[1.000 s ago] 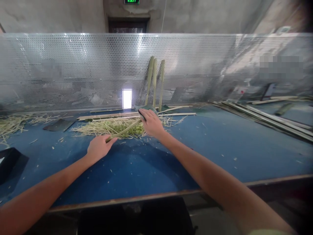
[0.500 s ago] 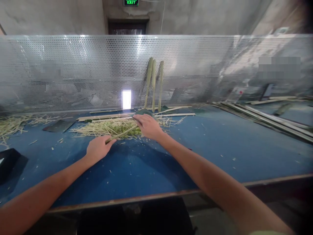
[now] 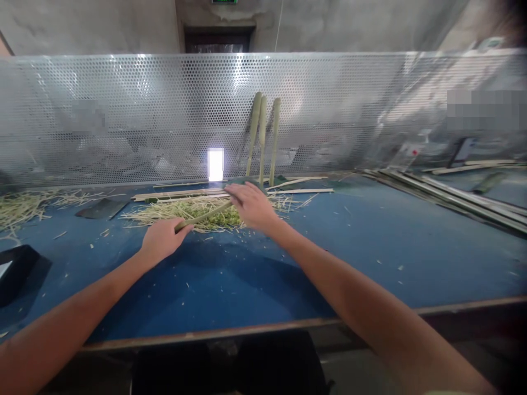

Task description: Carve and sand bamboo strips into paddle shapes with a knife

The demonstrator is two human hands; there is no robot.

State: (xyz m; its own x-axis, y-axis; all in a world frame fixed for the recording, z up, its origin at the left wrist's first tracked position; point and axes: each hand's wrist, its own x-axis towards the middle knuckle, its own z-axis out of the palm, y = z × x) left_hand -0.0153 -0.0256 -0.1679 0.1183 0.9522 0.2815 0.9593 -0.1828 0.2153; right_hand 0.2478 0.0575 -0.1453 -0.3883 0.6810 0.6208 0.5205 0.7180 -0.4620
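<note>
My left hand (image 3: 162,240) is closed round the near end of a slender greenish bamboo stick (image 3: 206,214), which slants up to the right. At its far end, my right hand (image 3: 254,207) presses a dark green sheet (image 3: 241,181), like sandpaper, over the stick. The fingers hide the far end and most of the contact. Below the stick lies a heap of pale shavings (image 3: 168,213). Behind my right hand, three bamboo sticks with thicker tops (image 3: 262,129) lean upright against a perforated metal screen (image 3: 135,115).
The blue table (image 3: 255,291) carries a second dark sheet (image 3: 101,208) and more shavings (image 3: 24,208) at left, with a black box-like object (image 3: 18,269) nearer. Flat strips (image 3: 181,194) lie along the screen. Long strips (image 3: 453,200) are stacked at the right.
The view has shifted slightly. My left hand has moved a little left with the stick, and my right hand stays on the sheet at its far end.
</note>
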